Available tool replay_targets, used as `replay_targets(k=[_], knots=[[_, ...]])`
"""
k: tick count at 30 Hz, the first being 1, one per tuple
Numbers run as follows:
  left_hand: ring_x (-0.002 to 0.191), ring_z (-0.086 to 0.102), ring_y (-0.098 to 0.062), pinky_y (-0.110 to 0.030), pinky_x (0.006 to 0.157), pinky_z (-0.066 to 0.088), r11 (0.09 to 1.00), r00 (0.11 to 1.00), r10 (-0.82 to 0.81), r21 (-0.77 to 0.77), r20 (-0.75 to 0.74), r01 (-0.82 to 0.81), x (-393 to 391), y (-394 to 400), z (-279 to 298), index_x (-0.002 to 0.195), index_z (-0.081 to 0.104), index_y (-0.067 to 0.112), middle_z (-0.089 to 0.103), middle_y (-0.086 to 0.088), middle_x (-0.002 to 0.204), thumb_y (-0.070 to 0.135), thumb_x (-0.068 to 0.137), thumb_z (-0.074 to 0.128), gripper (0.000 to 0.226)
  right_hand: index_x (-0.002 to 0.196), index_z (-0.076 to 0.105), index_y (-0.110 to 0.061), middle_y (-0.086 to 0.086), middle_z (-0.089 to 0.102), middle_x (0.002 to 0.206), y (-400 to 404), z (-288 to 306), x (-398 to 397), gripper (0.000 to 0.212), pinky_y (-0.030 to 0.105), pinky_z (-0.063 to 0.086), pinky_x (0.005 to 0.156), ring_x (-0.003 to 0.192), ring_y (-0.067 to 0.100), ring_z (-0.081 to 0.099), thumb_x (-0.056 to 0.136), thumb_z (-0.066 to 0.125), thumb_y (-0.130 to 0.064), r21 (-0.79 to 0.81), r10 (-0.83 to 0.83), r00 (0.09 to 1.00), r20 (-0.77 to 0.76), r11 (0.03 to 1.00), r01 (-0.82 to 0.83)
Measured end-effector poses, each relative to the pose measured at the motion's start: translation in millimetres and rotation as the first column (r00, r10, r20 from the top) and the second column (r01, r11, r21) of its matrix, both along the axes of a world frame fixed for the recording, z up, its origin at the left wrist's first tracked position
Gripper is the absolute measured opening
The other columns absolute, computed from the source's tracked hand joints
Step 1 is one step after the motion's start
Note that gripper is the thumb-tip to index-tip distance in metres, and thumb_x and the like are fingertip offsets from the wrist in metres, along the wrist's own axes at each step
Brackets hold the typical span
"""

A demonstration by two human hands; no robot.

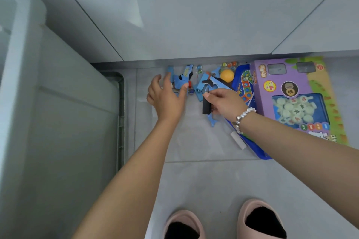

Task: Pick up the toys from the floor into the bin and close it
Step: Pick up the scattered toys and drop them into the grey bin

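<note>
A: Where the toys lie, I see a scatter of blue pieces (183,78), some marbles (229,64) and an orange ball (226,75) on the floor tiles (194,180), pushed up close to the grey baseboard (174,63).

B: And the hands?

A: My left hand (168,96) is spread wide, fingers straight, over the left clump of blue pieces; the thumb tip is right at a small red piece (189,84). Whether the fingers press on anything I cannot tell. My right hand (226,102) is curled and grips a black block (206,105), and the thumb and forefinger also pinch a blue pistol-shaped toy (217,83). There is a bead bracelet (242,118) on that wrist.

B: Containers?

A: The pale bin (58,122) fills the left side, well apart from the pile; its inside is not visible to me. On the right, a purple box (291,91) with round white game pieces behind its window lies on a blue board (246,85), and a white stick (238,140) lies just beside the board's edge.

B: Room to move?

A: Bare tile lies between the bin and the toys, and down to my pink slippers (260,219).
</note>
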State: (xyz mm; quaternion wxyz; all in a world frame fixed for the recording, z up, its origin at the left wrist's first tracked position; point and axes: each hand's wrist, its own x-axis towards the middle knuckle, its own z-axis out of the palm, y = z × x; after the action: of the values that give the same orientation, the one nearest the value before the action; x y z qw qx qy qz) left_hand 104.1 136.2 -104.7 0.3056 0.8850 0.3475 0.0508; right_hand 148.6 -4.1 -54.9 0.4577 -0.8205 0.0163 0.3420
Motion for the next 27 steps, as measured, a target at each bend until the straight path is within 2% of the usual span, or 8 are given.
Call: replay_targets(k=[3,6,10,13,17,20,24,27], knots=[[0.139,0.019,-0.025,-0.039,0.108,0.014,0.991,0.987,-0.125,0.045,-0.105,0.13,20.2,4.9,-14.5,0.145,0.031,0.023,0.023,-0.007,0.152,0.055,0.089,0.049,0.067,0.108,0.064,-0.009,0.011,0.067,0.104,0.6,2.7,3.9,0.027,0.043,0.051,0.09,0.097,0.026,0.064,0.092,0.055,-0.028,-0.04,0.043,0.997,0.061,0.998,-0.041],[0.131,0.027,-0.028,-0.039,0.101,0.02,0.959,0.963,-0.212,0.154,-0.167,0.238,24.1,7.5,-28.6,0.141,0.037,0.026,0.031,-0.008,0.146,0.058,0.088,0.047,0.063,0.106,0.065,-0.011,0.008,0.067,0.101,-6.3,3.7,5.4,0.026,0.044,0.051,0.09,0.095,0.024,0.064,0.091,0.056,-0.03,-0.059,0.045,0.995,0.084,0.997,-0.04],[0.106,0.048,-0.034,-0.041,0.087,0.034,0.924,0.964,-0.265,0.279,-0.024,0.261,13.7,13.6,-41.7,0.118,0.059,0.02,0.053,-0.014,0.115,0.058,0.08,0.045,0.055,0.1,0.066,-0.01,0.011,0.068,0.098,-17.8,-2.2,-0.5,0.023,0.045,0.051,0.089,0.093,0.027,0.064,0.091,0.055,-0.029,-0.088,0.06,0.995,0.079,0.995,-0.054],[0.088,0.057,-0.037,-0.041,0.076,0.044,0.918,0.968,-0.242,0.339,0.063,0.207,10.3,17.4,-46.3,0.103,0.063,0.01,0.059,-0.017,0.094,0.048,0.078,0.048,0.047,0.101,0.066,-0.009,0.01,0.067,0.098,-20.0,-6.2,-4.4,0.025,0.044,0.051,0.088,0.091,0.026,0.063,0.091,0.055,-0.029,-0.111,0.097,0.993,0.069,0.99,-0.089],[0.078,0.058,-0.038,-0.041,0.069,0.047,0.937,0.975,-0.218,0.291,0.046,0.196,9.3,16.9,-41.8,0.096,0.061,0.002,0.06,-0.02,0.083,0.042,0.079,0.046,0.045,0.101,0.063,-0.009,0.009,0.066,0.096,-17.9,-12.2,-7.9,0.024,0.037,0.051,0.085,0.089,0.024,0.062,0.091,0.054,-0.029,-0.159,0.113,0.99,0.082,0.982,-0.099],[0.076,0.06,-0.038,-0.04,0.07,0.048,0.948,0.975,-0.219,0.248,0.043,0.202,1.4,16.2,-42.0,0.098,0.061,0.0,0.062,-0.019,0.081,0.04,0.082,0.044,0.047,0.097,0.049,-0.013,0.007,0.068,0.095,-13.6,-21.7,-16.7,0.013,0.027,0.048,0.073,0.089,0.022,0.061,0.094,0.048,-0.025,-0.22,0.163,0.982,0.098,0.966,-0.139],[0.081,0.059,-0.039,-0.04,0.074,0.047,0.955,0.975,-0.217,0.216,0.036,0.204,-10.7,15.3,-41.3,0.107,0.059,-0.001,0.062,-0.021,0.087,0.035,0.086,0.048,0.043,0.11,0.044,-0.002,0.02,0.063,0.095,-0.6,-29.7,-36.9,0.021,0.037,0.049,0.069,0.087,0.034,0.062,0.096,0.041,-0.018,-0.277,0.275,0.95,0.147,0.934,-0.228],[0.091,0.056,-0.036,-0.042,0.082,0.042,0.971,0.982,-0.187,0.157,0.041,0.178,-16.9,13.3,-40.7,0.114,0.055,0.001,0.062,-0.019,0.098,0.027,0.089,0.057,0.036,0.114,0.045,-0.006,0.005,0.056,0.077,5.5,-35.9,-47.3,0.029,0.029,0.037,0.06,0.081,0.03,0.059,0.094,0.048,-0.027,-0.325,0.321,0.923,0.212,0.914,-0.243]])
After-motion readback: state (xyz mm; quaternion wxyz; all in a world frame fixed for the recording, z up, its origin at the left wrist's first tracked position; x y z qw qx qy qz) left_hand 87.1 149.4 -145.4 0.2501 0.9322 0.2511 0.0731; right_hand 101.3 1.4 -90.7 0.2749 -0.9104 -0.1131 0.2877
